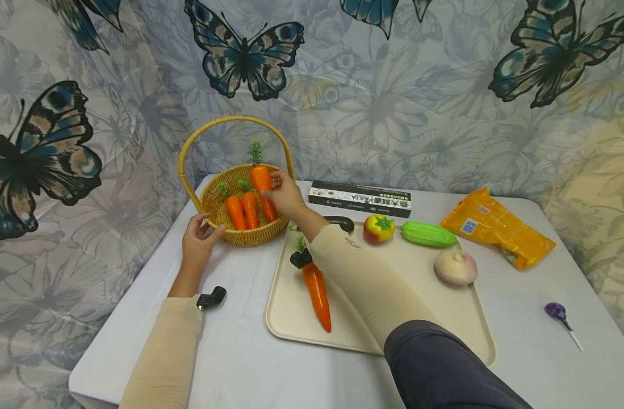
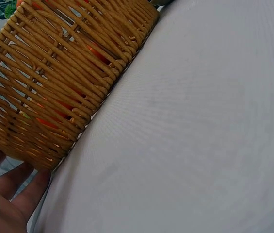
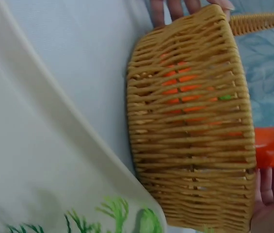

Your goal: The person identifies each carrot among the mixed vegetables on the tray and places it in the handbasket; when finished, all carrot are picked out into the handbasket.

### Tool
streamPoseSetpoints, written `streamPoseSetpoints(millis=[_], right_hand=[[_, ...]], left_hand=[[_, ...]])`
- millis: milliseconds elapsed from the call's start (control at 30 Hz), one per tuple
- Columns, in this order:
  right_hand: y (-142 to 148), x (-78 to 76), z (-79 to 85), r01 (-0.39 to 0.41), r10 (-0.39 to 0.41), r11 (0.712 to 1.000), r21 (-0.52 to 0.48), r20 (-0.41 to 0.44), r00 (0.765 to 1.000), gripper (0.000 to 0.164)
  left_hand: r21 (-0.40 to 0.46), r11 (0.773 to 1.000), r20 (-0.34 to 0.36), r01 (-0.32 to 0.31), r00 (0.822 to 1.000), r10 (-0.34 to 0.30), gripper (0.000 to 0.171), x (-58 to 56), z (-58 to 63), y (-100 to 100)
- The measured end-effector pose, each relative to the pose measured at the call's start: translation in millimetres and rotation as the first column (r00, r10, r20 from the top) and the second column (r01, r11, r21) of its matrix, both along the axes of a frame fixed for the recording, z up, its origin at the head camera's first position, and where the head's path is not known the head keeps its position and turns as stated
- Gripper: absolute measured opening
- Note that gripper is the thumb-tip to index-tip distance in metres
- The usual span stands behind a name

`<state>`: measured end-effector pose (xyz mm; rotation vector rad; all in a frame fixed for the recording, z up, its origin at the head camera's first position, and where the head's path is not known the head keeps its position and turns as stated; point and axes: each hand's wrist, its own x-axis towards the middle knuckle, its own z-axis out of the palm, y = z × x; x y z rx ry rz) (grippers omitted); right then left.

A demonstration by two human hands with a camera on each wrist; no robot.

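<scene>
Left hand (image 1: 198, 241) grips the wicker basket (image 1: 247, 237) at its near-left side; two carrots (image 1: 235, 211) lean inside; a third carrot (image 1: 261, 179), steeply tilted, leaves up, is pinched by the nearer right hand (image 1: 287, 197) at the basket's right; arched handle (image 1: 233, 118) and rim hem it in; tray (image 1: 465, 318) lies right of the basket

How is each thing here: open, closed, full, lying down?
Basket: upright, carrots inside
Left hand: holding basket
Right hand: holding leafy carrot
Tray: flat, loaded
Tray carrot: lying, partly hidden
Eggplant: partly hidden
Tomato: on tray
Cucumber: lying on tray
Onion: on tray
Pasta box: looks closed
Orange bag: lying, opening unclear
Lollipop: lying, looks wrapped
</scene>
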<state>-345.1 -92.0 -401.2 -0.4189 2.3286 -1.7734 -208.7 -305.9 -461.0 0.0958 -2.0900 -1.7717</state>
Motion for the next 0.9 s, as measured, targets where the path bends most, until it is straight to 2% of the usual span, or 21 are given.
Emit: streamPoseSetpoints(millis=[467,633,800,900], right_hand=[[-1,7.0,-2.1,0.047,-0.029,0.976,0.213,-0.084,0.996,0.051],[0,5.9,-3.8,0.031,-0.016,0.981,0.189,-0.080,0.997,0.051],[5,4.8,-5.0,-0.020,0.027,0.993,0.113,-0.066,0.997,0.052],[10,8.1,-4.0,-0.051,0.054,0.998,0.040,-0.063,0.997,0.052]], left_hand=[[0.007,1.000,0.003,0.007,1.000,-0.007,0.061,0.4,-4.0,1],[0.015,1.000,0.014,0.007,1.000,-0.007,0.062,-1.9,-8.1,-2],[-0.002,1.000,0.010,-0.013,1.000,0.013,0.063,-11.3,-21.4,-10],[-0.023,1.000,0.001,-0.013,1.000,0.013,0.062,-8.6,-14.7,-7]])
